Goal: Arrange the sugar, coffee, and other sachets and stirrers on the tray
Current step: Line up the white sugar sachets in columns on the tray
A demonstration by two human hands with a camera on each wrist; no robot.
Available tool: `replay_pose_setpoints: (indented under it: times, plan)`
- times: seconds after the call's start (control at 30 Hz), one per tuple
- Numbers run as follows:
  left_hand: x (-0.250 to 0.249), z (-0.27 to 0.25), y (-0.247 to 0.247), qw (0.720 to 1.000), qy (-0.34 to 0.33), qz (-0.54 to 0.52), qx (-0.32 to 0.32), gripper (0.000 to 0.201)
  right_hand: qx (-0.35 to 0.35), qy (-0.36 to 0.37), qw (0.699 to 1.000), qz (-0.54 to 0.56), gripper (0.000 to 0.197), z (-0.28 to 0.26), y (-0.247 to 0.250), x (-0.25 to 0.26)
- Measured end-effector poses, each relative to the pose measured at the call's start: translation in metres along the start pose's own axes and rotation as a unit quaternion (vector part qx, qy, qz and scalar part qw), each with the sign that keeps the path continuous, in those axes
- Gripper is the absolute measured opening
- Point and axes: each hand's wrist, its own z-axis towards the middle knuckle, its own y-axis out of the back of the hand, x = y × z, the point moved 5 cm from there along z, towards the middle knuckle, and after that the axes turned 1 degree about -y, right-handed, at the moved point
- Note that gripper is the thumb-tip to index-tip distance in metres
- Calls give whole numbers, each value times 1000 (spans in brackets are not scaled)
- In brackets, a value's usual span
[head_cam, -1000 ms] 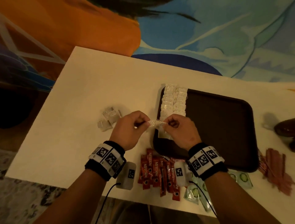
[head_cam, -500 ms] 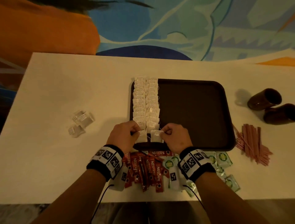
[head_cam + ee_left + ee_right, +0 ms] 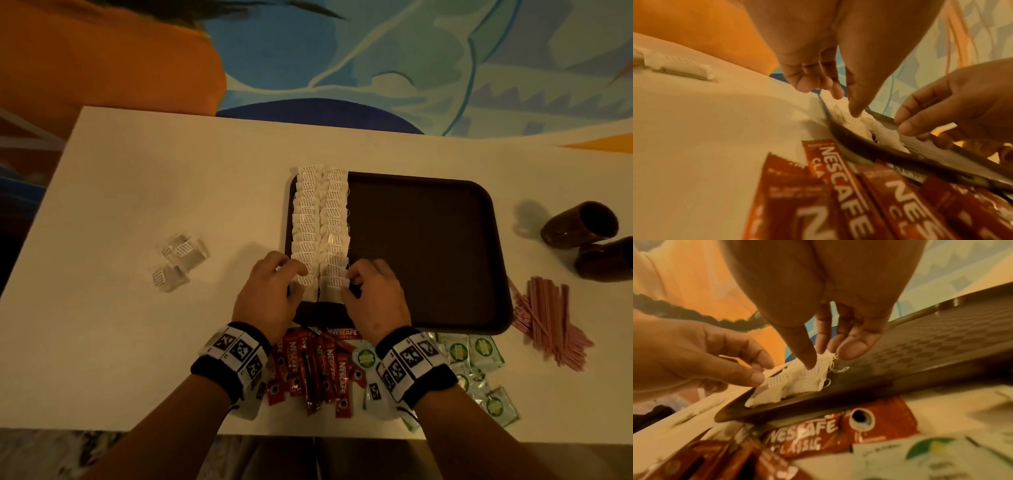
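Note:
A dark brown tray [image 3: 418,246] lies on the white table. Two columns of white tea bags [image 3: 320,219] run down its left side. At the near end my left hand [image 3: 297,281] pinches the outer edge of the last left tea bag [image 3: 308,289], and the left wrist view shows its thumb [image 3: 856,112] on the bag. My right hand [image 3: 348,285] pinches the last right tea bag [image 3: 331,291], thumb and fingers on its far edge [image 3: 823,357]. Both bags lie flat on the tray. Red Nescafe sticks [image 3: 318,370] lie between my wrists.
Green-printed sachets [image 3: 479,353] lie by the tray's near right corner. Pink stirrers [image 3: 548,318] are piled to the tray's right, with two brown cups [image 3: 579,222] on their sides beyond them. A few clear-wrapped tea bags [image 3: 178,260] sit on the table's left.
My hands came down from holding a white bag between them above the tray. Two bags now lie at the near end of the columns, one under each hand.

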Motion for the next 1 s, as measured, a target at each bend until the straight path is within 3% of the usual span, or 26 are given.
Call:
replay_pose_setpoints:
  times: [0.17,1.0]
  plan:
    - [2,-4,-7,997,-57,50,8,24,62,72,995,9,24,-9,-22,9]
    - [2,-2,-8,994,-78,59,-39,27,13,80,996,25,25,3,-22,11]
